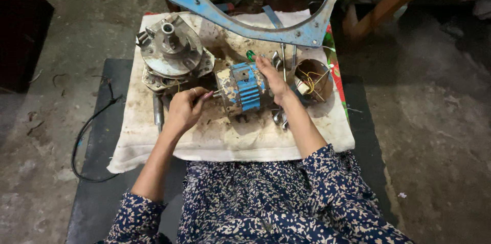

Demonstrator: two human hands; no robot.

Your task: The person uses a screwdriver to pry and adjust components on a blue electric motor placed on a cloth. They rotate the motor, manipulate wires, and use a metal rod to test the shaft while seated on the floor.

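Note:
A small blue finned motor (pixel 241 88) with worn paint lies on its side on a stained white cloth (pixel 220 136). My left hand (pixel 185 108) is closed around the motor's shaft end at its left side. My right hand (pixel 272 78) rests on the motor's far right end, fingers against the housing, next to a green-handled tool (pixel 250 55). Which parts the fingers grip is partly hidden.
A grey round motor assembly (pixel 171 52) stands at the cloth's back left. A brown end cover with wires (pixel 313 79) lies on the right, with wrenches (pixel 280 117) nearby. A blue metal frame (pixel 245 16) arches over the back. A black cable (pixel 87 131) trails left.

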